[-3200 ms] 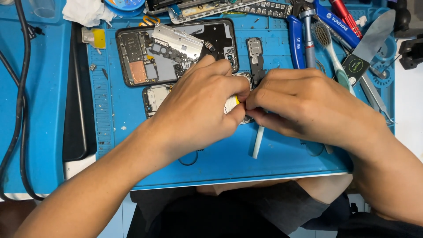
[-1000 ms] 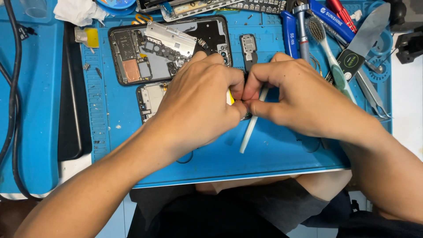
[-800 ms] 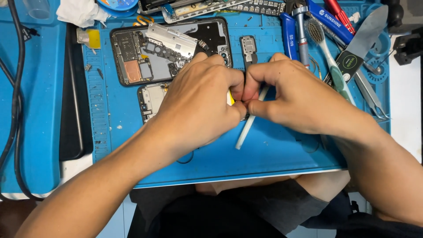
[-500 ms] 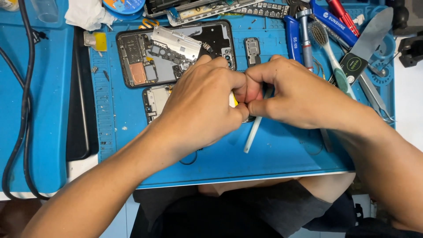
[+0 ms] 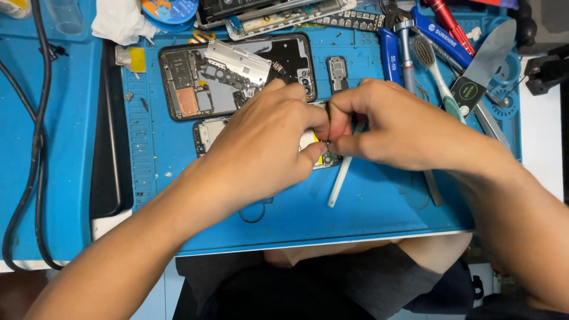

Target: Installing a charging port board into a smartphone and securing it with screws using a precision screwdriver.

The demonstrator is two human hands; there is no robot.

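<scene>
My left hand [image 5: 261, 151] and my right hand [image 5: 394, 127] meet fingertip to fingertip over a small phone circuit board [image 5: 208, 133] lying on the blue work mat [image 5: 367, 207]. Both hands pinch at the board's right end, where a bit of yellow and green shows [image 5: 325, 157]; most of the board is hidden under my left hand. A thin white plastic pry stick [image 5: 339, 181] runs from under my right fingers down toward me; which fingers hold it is hidden. Just behind my hands lies an opened phone body [image 5: 195, 89] with a metal shield plate [image 5: 237, 62] resting on it.
Tools lie at the back right: blue-handled drivers [image 5: 391, 56], a brush [image 5: 430, 68], a red driver [image 5: 447, 21], a metal spatula [image 5: 483, 62], tweezers. A small dark part [image 5: 338, 65] lies apart. Another opened phone frame [image 5: 278, 12], a white cloth [image 5: 121, 21], a black cable [image 5: 35, 136] at left.
My hands have stayed pinched together over the board. The white stick has swung from nearly upright to slanting and shifted slightly under my right fingers.
</scene>
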